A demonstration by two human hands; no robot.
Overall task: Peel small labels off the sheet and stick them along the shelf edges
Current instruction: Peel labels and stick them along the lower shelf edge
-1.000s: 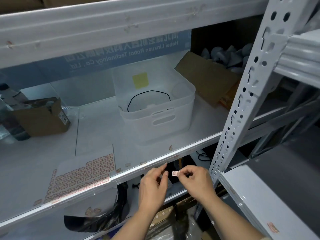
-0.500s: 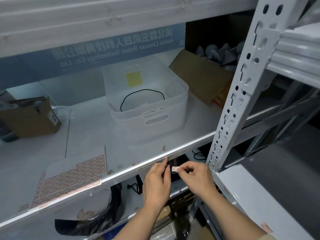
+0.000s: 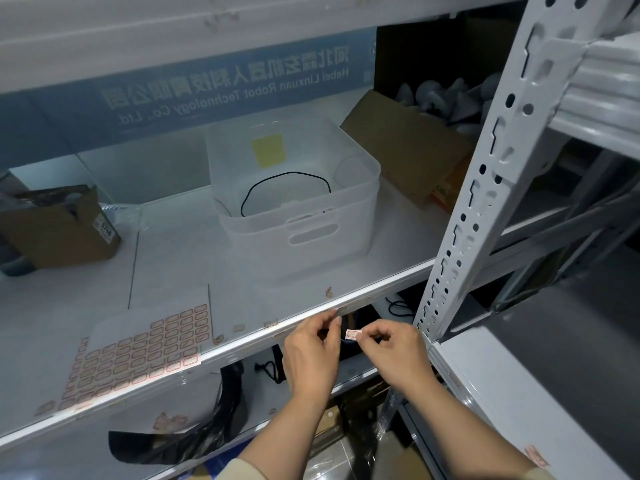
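A sheet of small red-bordered labels (image 3: 138, 351) lies on the white shelf at the front left. Just below the shelf's front edge (image 3: 242, 341), my right hand (image 3: 391, 355) pinches one small label (image 3: 352, 335) between thumb and forefinger. My left hand (image 3: 311, 355) is raised beside it, with its fingertips close to the label and to the shelf edge; its fingers are bent and hold nothing that I can see. Several small labels (image 3: 270, 323) are stuck along the shelf edge to the left of my hands.
A translucent white bin (image 3: 294, 216) with a black cable inside stands mid-shelf. An open cardboard box (image 3: 59, 230) sits at the left, a cardboard flap (image 3: 405, 147) at the back right. A perforated white upright post (image 3: 485, 188) rises to the right of my hands.
Both hands have risen a little toward the shelf edge and come closer together. The right hand still holds the label. The view has shifted slightly.
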